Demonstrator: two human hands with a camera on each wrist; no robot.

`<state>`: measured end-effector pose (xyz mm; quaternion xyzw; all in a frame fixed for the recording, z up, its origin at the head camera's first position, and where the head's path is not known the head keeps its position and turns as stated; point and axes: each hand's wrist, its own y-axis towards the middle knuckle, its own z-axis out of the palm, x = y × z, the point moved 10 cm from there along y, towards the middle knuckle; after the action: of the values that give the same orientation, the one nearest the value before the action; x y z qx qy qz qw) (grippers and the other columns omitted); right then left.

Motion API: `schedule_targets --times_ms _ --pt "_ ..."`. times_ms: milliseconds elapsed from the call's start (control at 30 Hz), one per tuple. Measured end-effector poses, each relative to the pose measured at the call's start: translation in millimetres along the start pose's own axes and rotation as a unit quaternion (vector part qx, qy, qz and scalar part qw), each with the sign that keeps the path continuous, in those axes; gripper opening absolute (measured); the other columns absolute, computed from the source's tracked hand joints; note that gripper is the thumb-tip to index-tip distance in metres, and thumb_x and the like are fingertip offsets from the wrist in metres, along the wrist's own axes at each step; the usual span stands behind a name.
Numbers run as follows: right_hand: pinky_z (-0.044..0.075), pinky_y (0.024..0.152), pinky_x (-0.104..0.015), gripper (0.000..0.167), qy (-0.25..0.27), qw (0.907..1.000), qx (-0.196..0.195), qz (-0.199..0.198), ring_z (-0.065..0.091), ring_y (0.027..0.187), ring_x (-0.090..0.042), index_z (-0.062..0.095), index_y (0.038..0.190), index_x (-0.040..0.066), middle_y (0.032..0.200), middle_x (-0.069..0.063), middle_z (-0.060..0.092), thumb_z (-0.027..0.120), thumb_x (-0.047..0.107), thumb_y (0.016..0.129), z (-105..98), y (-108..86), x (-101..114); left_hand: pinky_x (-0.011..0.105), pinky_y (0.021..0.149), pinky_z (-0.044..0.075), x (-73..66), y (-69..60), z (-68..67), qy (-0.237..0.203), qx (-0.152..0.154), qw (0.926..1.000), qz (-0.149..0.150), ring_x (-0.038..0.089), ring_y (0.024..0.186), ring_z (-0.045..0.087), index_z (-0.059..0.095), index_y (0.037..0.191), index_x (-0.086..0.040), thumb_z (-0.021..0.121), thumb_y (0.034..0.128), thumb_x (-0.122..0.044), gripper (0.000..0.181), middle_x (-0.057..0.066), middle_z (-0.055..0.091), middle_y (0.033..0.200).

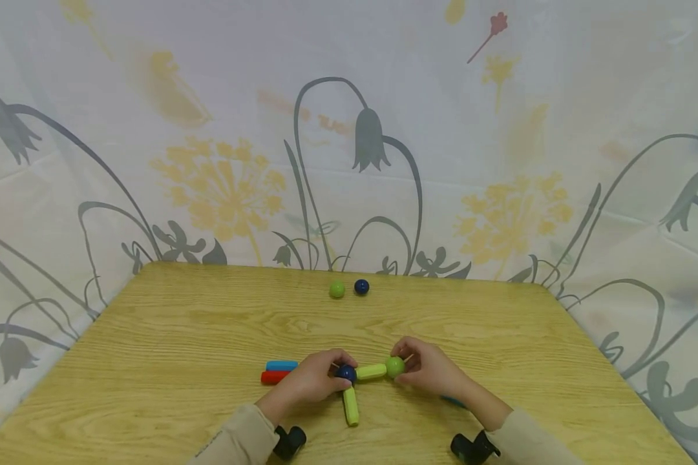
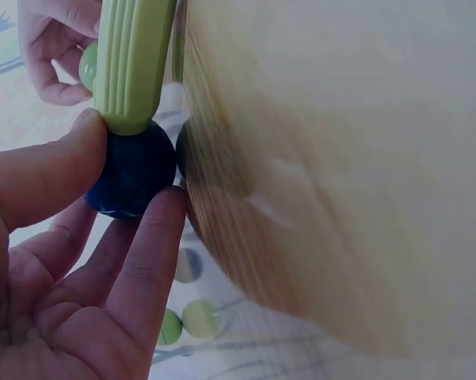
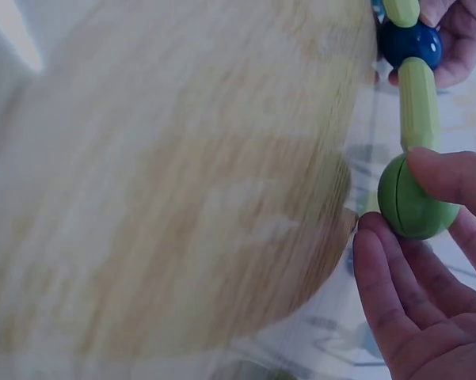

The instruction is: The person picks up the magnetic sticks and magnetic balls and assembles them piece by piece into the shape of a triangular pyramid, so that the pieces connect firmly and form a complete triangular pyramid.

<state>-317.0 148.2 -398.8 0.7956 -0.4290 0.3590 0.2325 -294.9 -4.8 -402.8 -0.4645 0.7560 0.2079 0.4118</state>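
Our left hand (image 1: 314, 376) pinches a dark blue ball (image 1: 346, 372); to its right, our right hand (image 1: 429, 369) pinches a green ball (image 1: 395, 367), probably to steady the yellow-green rod (image 1: 371, 371) between. A second rod (image 1: 351, 407) juts from the dark blue ball's near side.

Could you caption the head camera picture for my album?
At a wooden table, left fingers hold a dark blue ball, right fingers a green ball, with a yellow-green stick between them.

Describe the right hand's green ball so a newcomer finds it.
On the wooden table, a yellow-green rod runs from the left hand toward the right hand. The green ball sits at its right end. Unlike the loose green ball near the far edge, it is held.
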Motion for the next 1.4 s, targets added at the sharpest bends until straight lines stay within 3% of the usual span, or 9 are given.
schedule_targets --times_ms 300,533,767,967,1133,1400 --pt "0.051 0.071 -0.025 0.031 -0.002 1.0 -0.006 -0.002 0.061 0.085 -0.018 0.058 0.107 0.005 0.104 -0.008 0.058 0.073 0.007 0.08 -3 -9.4 -3 0.042 0.084 0.046 0.4 1.5 1.2 0.002 0.003 1.0 0.003 0.027 0.098 0.057 0.062 0.108 -0.009 0.067 0.0858 -0.008 0.023 0.007 0.059 0.109" --pt "0.051 0.071 -0.028 0.027 0.013 0.9998 -0.014 -0.004 0.061 0.087 -0.025 0.059 0.106 0.0 0.103 -0.013 0.059 0.07 0.008 0.083 -15 -22.0 0 0.043 0.085 0.045 0.4 0.1 -0.7 0.002 -0.001 1.0 -0.002 0.027 0.099 0.056 0.062 0.108 -0.009 0.067 0.0857 -0.008 0.023 0.006 0.059 0.108" --pt "0.05 0.071 -0.028 0.023 0.005 0.9993 -0.036 -0.002 0.06 0.085 -0.016 0.06 0.104 -0.002 0.1 -0.014 0.06 0.068 0.008 0.085 -26 -36.2 -5 0.045 0.085 0.044 4.1 -0.2 -2.8 0.003 -0.008 0.9999 -0.009 0.027 0.097 0.055 0.062 0.108 -0.01 0.069 0.0844 -0.01 0.025 0.007 0.058 0.108" --pt "0.051 0.071 -0.028 0.022 -0.001 0.998 -0.063 -0.009 0.06 0.084 -0.013 0.061 0.101 -0.002 0.097 -0.015 0.061 0.069 0.008 0.084 -35 -48.8 -8 0.039 0.079 0.046 6.2 -0.4 -3.8 0.0 -0.011 0.9998 -0.014 0.021 0.09 0.054 0.061 0.106 -0.009 0.073 0.0816 -0.011 0.027 0.005 0.058 0.104" --pt "0.051 0.071 -0.028 0.022 -0.004 0.9967 -0.08 -0.008 0.061 0.086 -0.022 0.061 0.1 -0.002 0.097 -0.013 0.062 0.071 0.008 0.083 -41 -58.1 -9 0.034 0.074 0.045 7.0 -1.4 -3.0 -0.015 -0.008 0.9996 -0.024 0.017 0.083 0.051 0.06 0.103 -0.008 0.076 0.0776 -0.011 0.031 0.003 0.056 0.1" --pt "0.05 0.071 -0.026 0.024 -0.026 0.9956 -0.087 0.023 0.059 0.087 -0.021 0.062 0.101 0.001 0.099 -0.008 0.062 0.072 0.013 0.082 -48 -72.9 -17 0.047 0.088 0.043 1.5 1.5 6.0 -0.022 0.024 0.9995 0.001 0.03 0.104 0.053 0.06 0.111 -0.013 0.082 0.0691 -0.008 0.048 0.01 0.053 0.116"
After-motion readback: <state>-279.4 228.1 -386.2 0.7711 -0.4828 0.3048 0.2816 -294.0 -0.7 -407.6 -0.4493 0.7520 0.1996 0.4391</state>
